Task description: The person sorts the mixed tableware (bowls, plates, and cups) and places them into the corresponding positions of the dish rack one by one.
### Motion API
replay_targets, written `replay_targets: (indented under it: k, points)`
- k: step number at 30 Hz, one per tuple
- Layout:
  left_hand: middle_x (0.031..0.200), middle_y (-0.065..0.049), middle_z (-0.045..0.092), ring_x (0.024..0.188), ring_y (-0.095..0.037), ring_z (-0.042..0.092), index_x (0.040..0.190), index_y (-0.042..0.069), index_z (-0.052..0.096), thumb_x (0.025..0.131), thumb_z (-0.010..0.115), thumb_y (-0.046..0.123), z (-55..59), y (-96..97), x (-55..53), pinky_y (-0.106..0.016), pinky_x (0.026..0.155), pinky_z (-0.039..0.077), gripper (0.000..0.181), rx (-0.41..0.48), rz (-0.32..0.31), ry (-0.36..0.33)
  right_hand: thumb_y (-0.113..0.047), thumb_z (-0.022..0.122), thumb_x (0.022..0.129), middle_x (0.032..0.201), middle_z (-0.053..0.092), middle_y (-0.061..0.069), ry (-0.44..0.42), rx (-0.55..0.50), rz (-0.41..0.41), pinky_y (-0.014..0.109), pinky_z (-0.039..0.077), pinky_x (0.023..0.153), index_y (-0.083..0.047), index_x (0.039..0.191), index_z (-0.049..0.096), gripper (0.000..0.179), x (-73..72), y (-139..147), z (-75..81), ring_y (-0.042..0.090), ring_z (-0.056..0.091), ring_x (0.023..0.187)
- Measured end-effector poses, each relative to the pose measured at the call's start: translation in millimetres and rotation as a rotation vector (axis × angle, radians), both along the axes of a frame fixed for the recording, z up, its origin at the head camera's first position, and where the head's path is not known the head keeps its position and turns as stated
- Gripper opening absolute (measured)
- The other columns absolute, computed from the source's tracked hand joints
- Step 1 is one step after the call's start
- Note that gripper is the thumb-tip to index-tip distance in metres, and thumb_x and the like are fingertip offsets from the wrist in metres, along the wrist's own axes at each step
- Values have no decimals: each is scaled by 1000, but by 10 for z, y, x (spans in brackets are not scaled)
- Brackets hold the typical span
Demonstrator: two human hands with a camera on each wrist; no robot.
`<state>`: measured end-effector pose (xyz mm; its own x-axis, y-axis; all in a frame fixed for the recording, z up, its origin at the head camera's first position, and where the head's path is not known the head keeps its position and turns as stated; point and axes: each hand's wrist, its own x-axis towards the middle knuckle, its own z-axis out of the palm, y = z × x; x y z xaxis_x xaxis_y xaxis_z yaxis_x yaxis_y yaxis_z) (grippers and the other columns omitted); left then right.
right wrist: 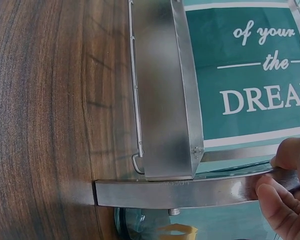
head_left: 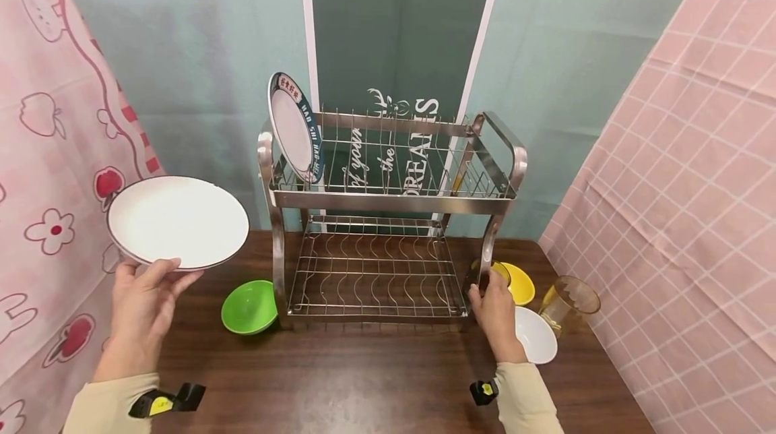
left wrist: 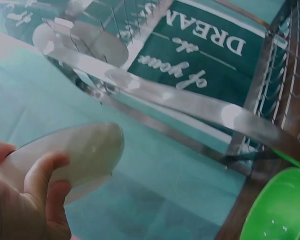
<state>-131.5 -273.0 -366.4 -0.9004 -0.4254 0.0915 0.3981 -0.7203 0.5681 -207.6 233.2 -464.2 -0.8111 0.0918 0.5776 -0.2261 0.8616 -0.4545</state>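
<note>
My left hand pinches the near edge of a white plate with a thin dark rim, raised to the left of a two-tier metal dish rack. The plate's underside and the curled fingers show in the left wrist view. With my right hand I grip the rack's right front leg, thumb and fingers on either side of the metal. A blue-rimmed plate with lettering stands on edge at the left end of the upper tier.
On the wooden table, a green bowl sits beside the rack's left leg. To the right are a yellow bowl, a white bowl and an amber glass. A patterned pink curtain hangs at left, a checked one at right.
</note>
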Motion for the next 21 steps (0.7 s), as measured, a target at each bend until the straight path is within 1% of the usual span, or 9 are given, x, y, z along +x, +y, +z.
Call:
replay_targets:
  k: [1,3,5,9,14,18,21]
  points:
    - [118,-11,38,79,-28,65,126,14,25,80,40,-27,22,28,6,-45,60,52,63,-4,13,2,-4,68,79,97,53,28,3,1,0,56,44,69,10,110,49,39,-1,1,-1,46,55,82]
    - [118,-11,39,77,-28,65,127,13,27,79,41,-28,61,73,20,-45,59,52,64,-4,29,9,-3,68,78,96,53,28,16,6,2,56,44,68,10,109,49,39,-1,1,-2,46,55,81]
    - [118,-12,40,79,-27,65,127,11,29,78,42,-29,97,107,37,-44,59,52,65,-16,52,2,-2,68,78,95,53,27,25,11,5,56,44,67,10,108,49,38,1,-1,-1,46,55,79]
    - [114,-14,44,78,-28,66,126,8,32,77,43,-29,160,136,64,-43,57,52,62,-11,91,9,-1,68,77,93,53,27,30,18,4,56,44,65,10,106,49,36,4,-6,0,46,55,76]
    - [111,-15,47,74,-30,66,125,6,35,77,40,-30,222,151,92,-44,54,52,60,7,98,62,-1,68,77,93,52,27,15,19,-4,56,44,65,10,106,49,37,10,-8,12,47,55,77]
    - [112,-16,48,75,-31,66,125,6,34,76,40,-31,282,188,115,-45,53,52,63,2,98,102,-4,67,79,95,52,27,-27,16,-18,56,44,67,9,107,48,36,13,-14,23,46,55,79]
    - [111,-17,49,77,-32,65,123,6,34,74,41,-33,345,238,124,-45,53,52,63,-3,106,133,-5,67,80,96,52,26,-51,10,-24,56,44,68,9,107,48,36,10,-17,28,46,55,80]
